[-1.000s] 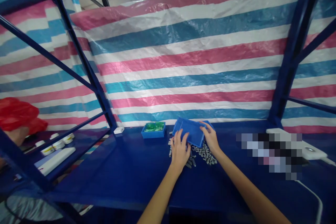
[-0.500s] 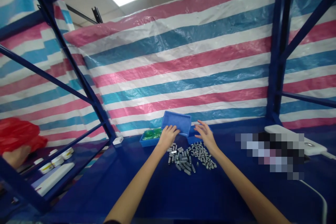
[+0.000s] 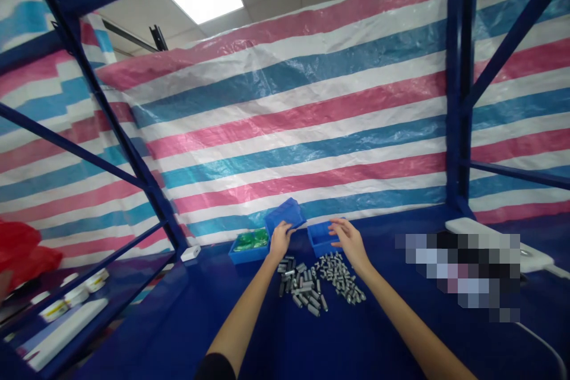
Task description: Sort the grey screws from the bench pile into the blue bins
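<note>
My left hand (image 3: pixel 280 241) grips the lower edge of a blue plastic bin (image 3: pixel 285 215), which is raised and tilted behind the table top. Over the right side of a second blue bin (image 3: pixel 321 238) is my right hand (image 3: pixel 350 241), its fingers apart and slightly bent; whether they touch the rim I cannot tell. In front of the hands lie two loose piles: larger grey metal cylinders (image 3: pixel 307 292) on the left and smaller metal pieces (image 3: pixel 342 276) on the right.
Left of the hands stands a blue bin (image 3: pixel 244 256) with green packets, beside a small white box (image 3: pixel 190 253). A white device (image 3: pixel 494 240) with a cable lies at right, partly blurred out. Blue frame posts (image 3: pixel 458 83) rise at both sides; white tubs (image 3: pixel 75 295) stand far left.
My left hand has tipped the raised bin and turned it, so less of its inside shows. My right hand stays beside the second bin. The camera view has shifted slightly.
</note>
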### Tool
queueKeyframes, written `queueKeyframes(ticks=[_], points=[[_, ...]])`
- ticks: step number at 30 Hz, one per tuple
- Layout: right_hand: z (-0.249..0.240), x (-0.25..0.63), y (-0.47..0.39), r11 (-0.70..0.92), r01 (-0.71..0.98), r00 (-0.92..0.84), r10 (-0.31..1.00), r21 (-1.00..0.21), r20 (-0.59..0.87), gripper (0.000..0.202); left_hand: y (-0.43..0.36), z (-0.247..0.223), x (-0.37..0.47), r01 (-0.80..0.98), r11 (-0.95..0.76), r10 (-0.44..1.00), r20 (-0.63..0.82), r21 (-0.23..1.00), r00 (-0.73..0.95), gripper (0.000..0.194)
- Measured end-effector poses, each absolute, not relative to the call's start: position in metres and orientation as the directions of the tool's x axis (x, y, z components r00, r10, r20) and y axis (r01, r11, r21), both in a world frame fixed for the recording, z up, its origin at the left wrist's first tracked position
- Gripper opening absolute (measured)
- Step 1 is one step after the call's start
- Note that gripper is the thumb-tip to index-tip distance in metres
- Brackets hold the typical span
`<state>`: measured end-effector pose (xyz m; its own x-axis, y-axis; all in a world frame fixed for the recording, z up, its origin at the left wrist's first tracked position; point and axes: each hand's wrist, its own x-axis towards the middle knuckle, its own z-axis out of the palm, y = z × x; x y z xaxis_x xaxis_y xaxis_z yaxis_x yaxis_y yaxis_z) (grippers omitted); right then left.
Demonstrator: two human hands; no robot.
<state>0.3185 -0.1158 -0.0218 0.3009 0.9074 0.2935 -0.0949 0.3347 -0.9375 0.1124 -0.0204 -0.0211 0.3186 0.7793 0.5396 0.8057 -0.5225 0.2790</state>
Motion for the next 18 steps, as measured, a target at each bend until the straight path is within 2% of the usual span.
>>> queueKeyframes(ticks=[3,5,7,13,18], points=[[-0.026,0.318,-0.119,0.383,0.231,0.289,0.851,-0.894,0.439,0.021,-0.018,-0.026,0.112,0.788,-0.538,0.788,0.512,0.301,0.342,0.014],[-0.029,0.318,-0.122,0.396,0.428,0.224,0.825,-0.813,0.52,0.02,-0.015,-0.026,0.114,0.783,-0.534,0.79,0.517,0.32,0.328,0.014],[-0.032,0.318,-0.124,0.399,0.555,0.139,0.821,-0.73,0.554,0.022,-0.01,-0.025,0.117,0.785,-0.519,0.794,0.531,0.34,0.296,0.016],[-0.043,0.321,-0.121,0.422,0.737,-0.068,0.824,-0.528,0.563,0.019,0.0,-0.027,0.122,0.797,-0.479,0.814,0.527,0.369,0.245,0.019],[-0.05,0.325,-0.117,0.394,0.814,-0.089,0.811,-0.427,0.578,0.023,-0.001,-0.033,0.116,0.789,-0.51,0.818,0.478,0.343,0.32,0.011]])
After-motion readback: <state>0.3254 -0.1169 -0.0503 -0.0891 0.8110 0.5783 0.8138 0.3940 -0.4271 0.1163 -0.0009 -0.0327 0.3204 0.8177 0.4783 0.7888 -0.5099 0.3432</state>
